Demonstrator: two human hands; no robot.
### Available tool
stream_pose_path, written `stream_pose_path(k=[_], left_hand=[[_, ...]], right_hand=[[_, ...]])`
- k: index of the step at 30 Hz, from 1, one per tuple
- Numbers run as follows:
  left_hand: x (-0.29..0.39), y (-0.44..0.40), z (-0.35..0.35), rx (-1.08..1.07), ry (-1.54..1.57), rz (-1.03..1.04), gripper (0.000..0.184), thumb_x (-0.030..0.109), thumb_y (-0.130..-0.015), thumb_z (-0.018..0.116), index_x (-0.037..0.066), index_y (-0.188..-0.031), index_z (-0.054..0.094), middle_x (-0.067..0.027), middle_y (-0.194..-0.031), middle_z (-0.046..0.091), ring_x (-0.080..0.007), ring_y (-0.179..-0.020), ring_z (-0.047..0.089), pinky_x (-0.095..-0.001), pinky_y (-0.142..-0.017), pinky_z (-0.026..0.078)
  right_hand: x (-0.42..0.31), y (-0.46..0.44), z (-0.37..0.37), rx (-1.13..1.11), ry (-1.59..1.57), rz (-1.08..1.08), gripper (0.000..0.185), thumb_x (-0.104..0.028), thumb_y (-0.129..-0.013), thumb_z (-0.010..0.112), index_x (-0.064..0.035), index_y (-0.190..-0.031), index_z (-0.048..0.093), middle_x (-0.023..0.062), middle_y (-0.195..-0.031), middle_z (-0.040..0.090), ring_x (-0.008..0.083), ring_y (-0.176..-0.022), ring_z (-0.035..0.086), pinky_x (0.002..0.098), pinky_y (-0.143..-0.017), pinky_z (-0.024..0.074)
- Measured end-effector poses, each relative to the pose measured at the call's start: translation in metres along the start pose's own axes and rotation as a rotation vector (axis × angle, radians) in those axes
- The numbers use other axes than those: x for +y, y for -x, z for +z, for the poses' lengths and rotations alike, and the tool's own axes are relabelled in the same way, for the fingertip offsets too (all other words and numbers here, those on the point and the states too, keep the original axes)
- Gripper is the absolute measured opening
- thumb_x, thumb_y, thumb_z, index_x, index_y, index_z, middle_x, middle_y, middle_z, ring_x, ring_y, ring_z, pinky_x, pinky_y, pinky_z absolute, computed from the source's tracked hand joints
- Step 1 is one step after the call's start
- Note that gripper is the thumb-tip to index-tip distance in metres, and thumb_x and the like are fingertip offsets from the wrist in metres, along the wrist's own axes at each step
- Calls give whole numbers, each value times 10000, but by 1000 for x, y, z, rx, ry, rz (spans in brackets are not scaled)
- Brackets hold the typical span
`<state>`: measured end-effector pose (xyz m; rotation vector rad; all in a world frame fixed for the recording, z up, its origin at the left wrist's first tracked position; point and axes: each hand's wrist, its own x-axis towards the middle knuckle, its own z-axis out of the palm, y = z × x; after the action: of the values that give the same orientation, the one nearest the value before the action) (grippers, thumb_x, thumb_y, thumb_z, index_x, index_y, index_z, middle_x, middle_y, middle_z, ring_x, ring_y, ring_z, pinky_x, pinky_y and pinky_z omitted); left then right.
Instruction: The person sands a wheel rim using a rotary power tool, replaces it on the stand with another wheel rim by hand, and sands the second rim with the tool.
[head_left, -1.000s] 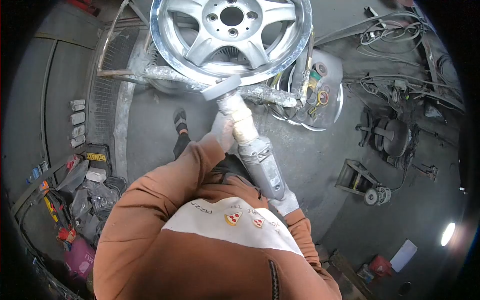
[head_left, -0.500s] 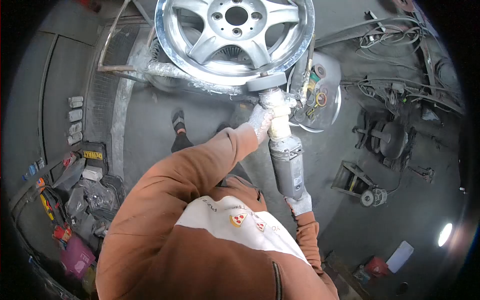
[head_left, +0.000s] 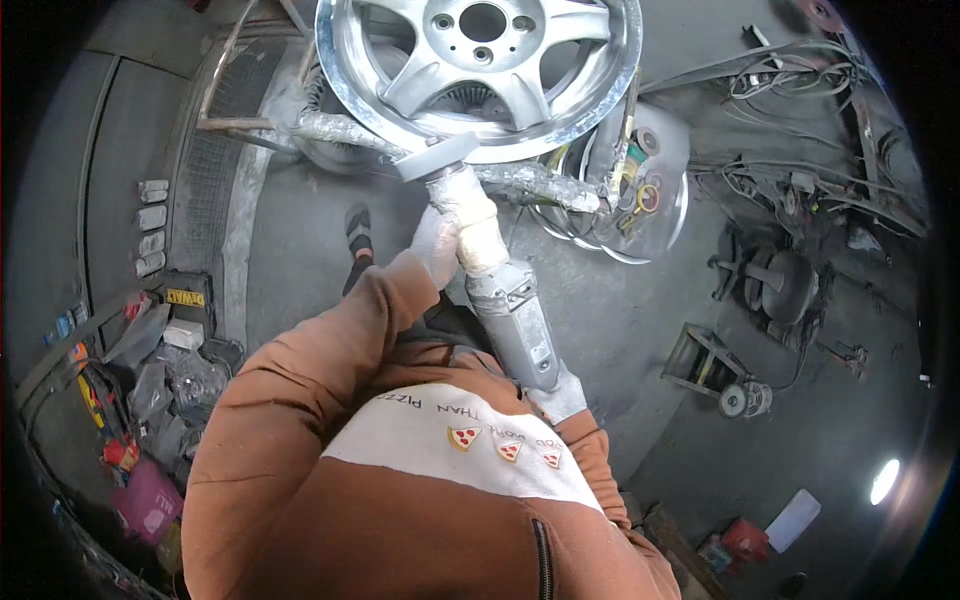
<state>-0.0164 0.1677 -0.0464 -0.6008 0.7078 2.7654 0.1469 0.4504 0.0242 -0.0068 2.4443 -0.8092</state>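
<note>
A silver alloy car wheel [head_left: 425, 88] with wide spokes rests at the top of the view on a pipe frame coated in whitish grime [head_left: 535, 183]. I hold a long grey power grinder [head_left: 512, 318] slantwise below it. My left hand [head_left: 435, 243], in a dirty whitish glove, is closed around the wrapped front part. My gloved right hand [head_left: 560, 393] is closed at the rear end of the body, its fingers partly hidden. The thick grey disc [head_left: 438, 157] on the grinder's head is at the wheel's lower left rim; whether they touch I cannot tell.
Right of the wheel, a round tray [head_left: 665, 225] carries scissors [head_left: 648, 198] and tape rolls. A motor on a metal stand [head_left: 740, 397] and a stool [head_left: 785, 285] stand at right. Cables [head_left: 790, 75] lie at upper right. A DeWalt case [head_left: 190, 297] and bags sit at left.
Both hands have moved left with the grinder. The disc has shifted from the wheel's lower right to its lower left, and its tilt has grown steeper.
</note>
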Motion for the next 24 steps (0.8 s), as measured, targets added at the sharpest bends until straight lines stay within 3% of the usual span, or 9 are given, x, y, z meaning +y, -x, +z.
stream_pose_path(k=[4, 6, 8, 12, 13, 17, 20, 22, 24], left_hand=[[-31, -19, 34, -1, 9, -62, 223, 62, -802, 723, 90, -989, 605, -18, -866, 640, -154, -769, 640, -307, -713, 540], [-38, -23, 61, -41, 28, -34, 230, 90, -789, 746, 101, -974, 609, -13, -864, 641, -143, -754, 636, -297, -695, 531], [-44, -26, 71, -81, -2, -85, 240, 117, -784, 759, 105, -976, 616, -9, -872, 642, -132, -750, 632, -290, -685, 525], [-33, -17, 66, -57, 54, -56, 248, 111, -768, 755, 52, -984, 648, -59, -855, 659, -162, -765, 646, -307, -689, 531], [-28, -15, 57, -33, 22, -62, 226, 114, -783, 740, 39, -974, 646, -60, -861, 663, -162, -756, 650, -298, -688, 536], [5, -4, 5, -68, 38, -46, 204, 87, -818, 701, 55, -994, 602, -56, -870, 646, -181, -774, 650, -314, -710, 554], [33, 5, -16, -35, -19, -12, 223, 136, -839, 673, 31, -1017, 588, -82, -903, 648, -201, -815, 653, -343, -750, 561], [45, 12, -18, -1, -41, -50, 235, 142, -836, 679, 30, -1021, 588, -90, -914, 650, -212, -817, 656, -353, -755, 563], [38, 9, -16, 6, -34, -54, 231, 136, -837, 679, 32, -1022, 588, -90, -909, 650, -215, -806, 657, -356, -752, 563]], right_hand=[[24, 17, -24, -51, 42, 68, 524, -256, -735, 740, -46, -1180, 560, 144, -753, 690, 248, -556, 668, 347, -519, 541], [25, 25, -35, 0, -156, 438, 483, -210, -736, 745, -49, -1159, 577, 89, -675, 669, 164, -471, 605, 290, -445, 494], [18, 28, -44, 60, -135, 384, 464, -203, -742, 752, -53, -1150, 586, 69, -657, 663, 144, -465, 591, 282, -436, 479], [18, 25, -42, 4, -76, 531, 493, -199, -735, 766, -39, -1166, 588, 66, -652, 657, 118, -464, 577, 283, -424, 467], [8, 23, -37, 10, -83, 419, 516, -202, -732, 769, -35, -1183, 583, 70, -657, 661, 119, -467, 579, 282, -426, 468], [-5, 10, 1, -34, -110, 201, 619, -238, -736, 774, -20, -1264, 534, 144, -752, 692, 205, -508, 633, 318, -473, 511], [-29, -4, 21, -99, -86, 195, 654, -347, -791, 721, -11, -1304, 497, 223, -951, 689, 331, -704, 693, 388, -632, 563], [-35, -8, 28, -70, 0, 39, 632, -414, -838, 648, -15, -1305, 500, 250, -1096, 653, 375, -894, 680, 427, -776, 548], [-37, -6, 24, -133, -38, 177, 603, -428, -867, 598, -17, -1298, 505, 258, -1201, 608, 409, -1008, 638, 453, -865, 516]])
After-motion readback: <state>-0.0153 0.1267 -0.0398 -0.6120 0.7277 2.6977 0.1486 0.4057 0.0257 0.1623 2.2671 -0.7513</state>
